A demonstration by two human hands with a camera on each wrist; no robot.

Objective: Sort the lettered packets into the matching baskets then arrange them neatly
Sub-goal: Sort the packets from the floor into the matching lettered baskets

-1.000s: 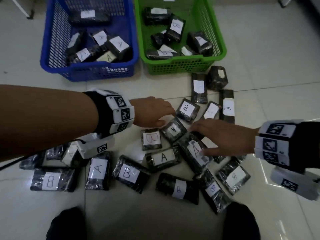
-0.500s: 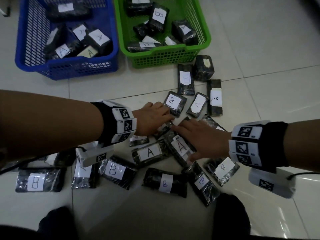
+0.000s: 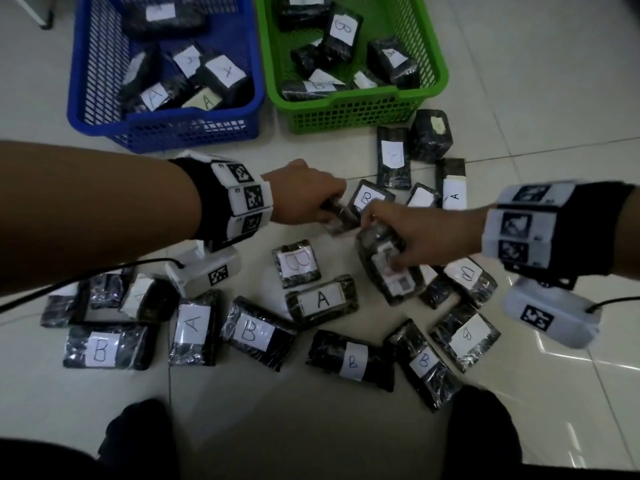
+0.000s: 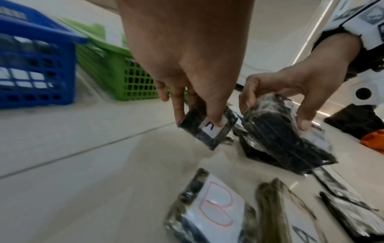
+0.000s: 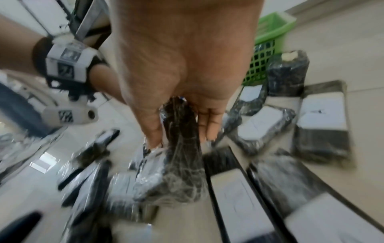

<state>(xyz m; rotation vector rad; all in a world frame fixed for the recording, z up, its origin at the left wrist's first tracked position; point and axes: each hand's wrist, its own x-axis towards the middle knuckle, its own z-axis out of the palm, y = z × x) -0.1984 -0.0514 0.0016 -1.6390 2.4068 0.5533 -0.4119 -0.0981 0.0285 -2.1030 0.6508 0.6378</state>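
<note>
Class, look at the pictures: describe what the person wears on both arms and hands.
Both hands, left hand and right hand, are bare. Each wrist carries a black band with white blocks printed with square black codes, plus a white camera pod underneath with a black cable. No sleeves show.

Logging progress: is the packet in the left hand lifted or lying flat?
Lifted: left hand pinches the small packet, tilted clear of the floor.

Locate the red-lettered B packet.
Head view, centre floor: the red B packet lies flat just behind the A packet, below the left hand.
</note>
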